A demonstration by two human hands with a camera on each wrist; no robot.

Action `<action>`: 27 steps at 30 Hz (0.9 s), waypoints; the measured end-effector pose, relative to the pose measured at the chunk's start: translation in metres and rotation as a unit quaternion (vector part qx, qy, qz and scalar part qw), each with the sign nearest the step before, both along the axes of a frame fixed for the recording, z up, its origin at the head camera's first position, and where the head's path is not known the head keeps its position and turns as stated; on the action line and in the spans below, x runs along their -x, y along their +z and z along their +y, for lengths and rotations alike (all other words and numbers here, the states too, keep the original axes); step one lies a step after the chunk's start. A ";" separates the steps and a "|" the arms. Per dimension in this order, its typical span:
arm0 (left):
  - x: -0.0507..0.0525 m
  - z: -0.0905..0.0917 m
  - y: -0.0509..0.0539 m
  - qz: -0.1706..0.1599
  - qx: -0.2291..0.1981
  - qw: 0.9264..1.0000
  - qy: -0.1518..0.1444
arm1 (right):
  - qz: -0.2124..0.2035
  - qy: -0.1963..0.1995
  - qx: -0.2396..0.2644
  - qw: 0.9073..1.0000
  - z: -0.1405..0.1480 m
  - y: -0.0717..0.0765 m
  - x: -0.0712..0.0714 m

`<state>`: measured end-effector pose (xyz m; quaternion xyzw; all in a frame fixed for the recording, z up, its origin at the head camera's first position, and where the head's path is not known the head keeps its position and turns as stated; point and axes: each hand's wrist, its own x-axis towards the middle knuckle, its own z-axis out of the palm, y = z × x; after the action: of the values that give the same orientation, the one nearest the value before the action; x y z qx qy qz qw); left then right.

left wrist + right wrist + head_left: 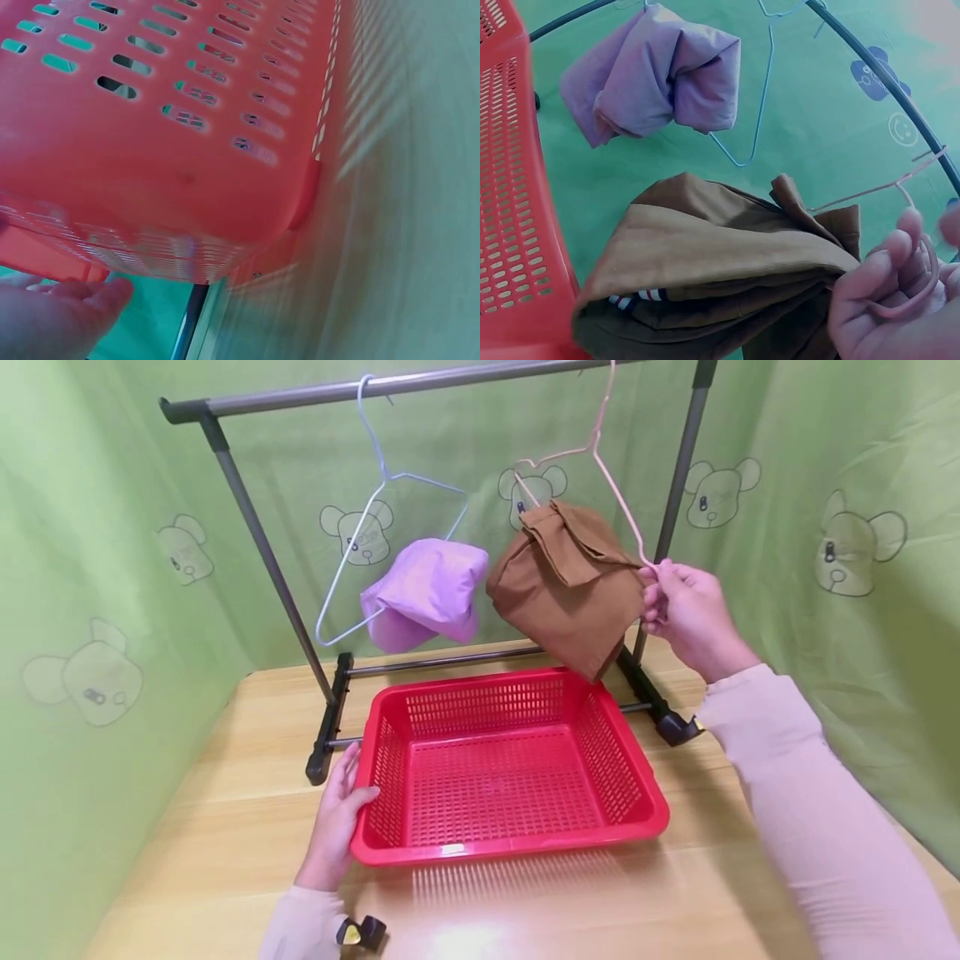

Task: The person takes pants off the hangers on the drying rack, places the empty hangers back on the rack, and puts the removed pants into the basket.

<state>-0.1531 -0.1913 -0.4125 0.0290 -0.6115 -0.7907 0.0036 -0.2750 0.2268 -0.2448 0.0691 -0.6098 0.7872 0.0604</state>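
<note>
My right hand [686, 614] pinches the lower right corner of a pink hanger [618, 497], with a folded brown cloth [573, 585] hanging on it. In the right wrist view the fingers of my right hand [900, 292] curl round the hanger's end beside the brown cloth [720, 247]. My left hand [335, 822] holds the left rim of a red basket [510, 843], thumb over the rim. The left wrist view shows the basket's outer side [150, 165] and part of my left hand [60, 315]. A purple cloth [431, 585] hangs on a blue hanger [348, 547].
A metal rack with a top bar [300, 396] and dark feet [320, 760] stands on the wooden table [225, 827] behind the basket. Green fabric [247, 527] with printed bear heads surrounds the table on the back and both sides.
</note>
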 end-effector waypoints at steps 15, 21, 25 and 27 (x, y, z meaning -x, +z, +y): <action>-0.003 0.000 -0.003 -0.017 0.012 1.000 -0.010 | -0.032 0.053 -0.069 0.996 -0.003 0.016 0.009; -0.003 0.000 -0.005 -0.012 0.009 1.000 -0.008 | -0.060 0.023 -0.090 0.994 -0.004 0.019 0.008; -0.002 0.001 -0.004 -0.008 0.006 1.000 -0.013 | -0.062 0.001 -0.039 0.997 -0.005 0.021 0.005; -0.003 0.001 -0.004 -0.007 0.005 1.000 -0.012 | -0.056 -0.012 -0.022 0.998 -0.006 0.022 0.003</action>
<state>-0.1502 -0.1904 -0.4162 0.0274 -0.6156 -0.7875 -0.0101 -0.2776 0.2205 -0.2231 0.0187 -0.6301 0.7755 0.0342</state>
